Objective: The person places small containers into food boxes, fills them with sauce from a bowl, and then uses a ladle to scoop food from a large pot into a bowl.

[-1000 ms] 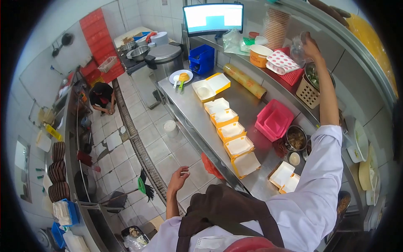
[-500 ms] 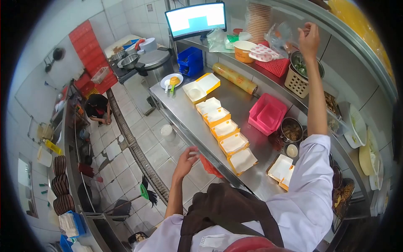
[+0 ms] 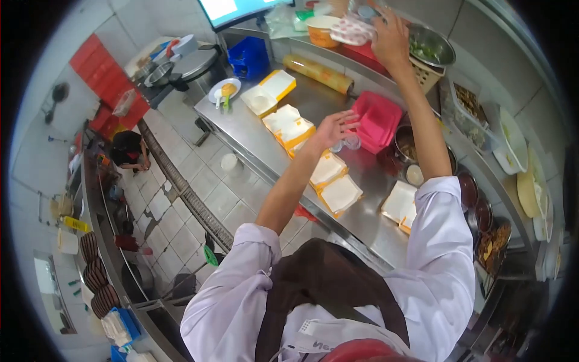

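My left hand (image 3: 336, 128) reaches over the steel table with its fingers spread, holding nothing that I can see. Small clear plastic cups (image 3: 352, 143) are just below its fingers, beside the pink baskets (image 3: 377, 120). Under and around my left forearm stands a row of open yellow-and-white food boxes (image 3: 341, 194), lined with white paper. My right hand (image 3: 391, 37) is raised at the shelf, fingers bent against a clear plastic thing (image 3: 365, 13); what they grip is too small to make out. Close by are a white-and-pink patterned cloth (image 3: 351, 31) and a metal bowl of greens (image 3: 431, 45).
Another open box (image 3: 399, 204) lies at the right near a small cream cup (image 3: 414, 175). A yellow film roll (image 3: 318, 73), blue bins (image 3: 248, 57) and a plate (image 3: 224, 90) occupy the table's far side. Another person (image 3: 128, 151) crouches at the left.
My left hand has moved up and right over the boxes, and clear cups now show near its fingers. My right hand has come left along the shelf. The view has shifted.
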Tool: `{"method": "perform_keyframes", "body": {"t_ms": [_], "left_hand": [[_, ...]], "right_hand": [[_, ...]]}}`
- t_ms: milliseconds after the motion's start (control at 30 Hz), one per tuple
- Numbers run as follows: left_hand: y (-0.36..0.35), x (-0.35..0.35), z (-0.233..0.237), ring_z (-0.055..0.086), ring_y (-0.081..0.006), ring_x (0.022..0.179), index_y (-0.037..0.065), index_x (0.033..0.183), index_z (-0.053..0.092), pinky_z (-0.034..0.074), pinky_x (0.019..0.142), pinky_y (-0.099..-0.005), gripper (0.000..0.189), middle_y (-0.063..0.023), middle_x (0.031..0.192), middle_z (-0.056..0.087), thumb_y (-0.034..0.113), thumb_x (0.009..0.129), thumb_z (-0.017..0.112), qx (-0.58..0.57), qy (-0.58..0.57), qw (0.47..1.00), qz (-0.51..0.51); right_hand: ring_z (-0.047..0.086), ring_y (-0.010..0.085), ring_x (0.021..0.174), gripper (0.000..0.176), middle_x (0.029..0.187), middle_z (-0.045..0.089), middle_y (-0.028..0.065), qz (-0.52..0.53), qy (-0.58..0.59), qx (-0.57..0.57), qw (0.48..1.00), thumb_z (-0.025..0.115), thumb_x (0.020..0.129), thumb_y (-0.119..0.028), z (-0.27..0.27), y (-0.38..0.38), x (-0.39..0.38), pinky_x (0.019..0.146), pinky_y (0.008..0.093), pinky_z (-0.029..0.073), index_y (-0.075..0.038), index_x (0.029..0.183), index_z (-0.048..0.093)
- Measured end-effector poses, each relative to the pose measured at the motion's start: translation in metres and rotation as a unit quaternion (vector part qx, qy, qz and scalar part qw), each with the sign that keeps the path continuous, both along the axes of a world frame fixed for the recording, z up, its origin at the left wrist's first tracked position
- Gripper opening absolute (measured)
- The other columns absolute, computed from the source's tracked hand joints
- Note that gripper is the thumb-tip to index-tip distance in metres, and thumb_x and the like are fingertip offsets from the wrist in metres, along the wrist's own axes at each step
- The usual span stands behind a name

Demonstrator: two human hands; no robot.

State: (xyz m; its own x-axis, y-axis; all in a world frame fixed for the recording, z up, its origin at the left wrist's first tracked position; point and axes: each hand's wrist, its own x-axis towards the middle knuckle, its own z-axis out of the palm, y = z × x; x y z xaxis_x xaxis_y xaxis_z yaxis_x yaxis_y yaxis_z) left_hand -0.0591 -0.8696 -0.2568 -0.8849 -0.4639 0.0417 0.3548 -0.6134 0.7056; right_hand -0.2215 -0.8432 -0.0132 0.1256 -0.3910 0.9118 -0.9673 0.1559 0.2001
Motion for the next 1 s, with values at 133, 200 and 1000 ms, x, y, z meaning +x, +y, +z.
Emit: {"method": "perform_keyframes", "body": {"t_ms": [133, 200, 1000], "left_hand": [[0.013, 0.052, -0.045, 0.053, -0.0242, 0.105, 0.003, 0.123, 0.044, 0.046, 0.087, -0.0361, 0.041, -0.0105, 0.118, 0.053, 0.027, 0.09, 0.045, 0.048, -0.038, 0.998, 0.015], [0.026, 0.089, -0.058, 0.054, -0.0208, 0.101, 0.004, 0.122, 0.045, 0.046, 0.083, -0.0334, 0.04, -0.0084, 0.116, 0.053, 0.027, 0.09, 0.045, 0.051, -0.068, 0.994, 0.067], [0.122, 0.16, -0.063, 0.048, -0.0185, 0.111, 0.01, 0.132, 0.033, 0.045, 0.086, -0.0349, 0.06, -0.0081, 0.125, 0.044, 0.01, 0.079, 0.061, -0.077, -0.138, 0.976, 0.15]], "right_hand": [[0.052, 0.0336, 0.089, 0.014, 0.095, 0.052, 0.0159, 0.166, -0.079, 0.029, 0.982, 0.054, 0.075, -0.006, -0.068, 0.07, 0.03, 0.074, 0.0424, 0.044, -0.002, 0.088, 0.056], [0.054, 0.034, 0.086, 0.014, 0.093, 0.053, 0.0161, 0.156, -0.148, 0.11, 0.97, 0.054, 0.077, -0.006, -0.135, 0.09, 0.027, 0.071, 0.0412, 0.045, -0.002, 0.09, 0.055], [0.057, 0.0143, 0.068, 0.012, 0.07, 0.059, 0.0042, 0.171, -0.583, 0.352, 0.712, 0.067, 0.068, -0.002, -0.312, 0.146, 0.04, 0.061, 0.0282, 0.046, -0.003, 0.07, 0.055]]}}
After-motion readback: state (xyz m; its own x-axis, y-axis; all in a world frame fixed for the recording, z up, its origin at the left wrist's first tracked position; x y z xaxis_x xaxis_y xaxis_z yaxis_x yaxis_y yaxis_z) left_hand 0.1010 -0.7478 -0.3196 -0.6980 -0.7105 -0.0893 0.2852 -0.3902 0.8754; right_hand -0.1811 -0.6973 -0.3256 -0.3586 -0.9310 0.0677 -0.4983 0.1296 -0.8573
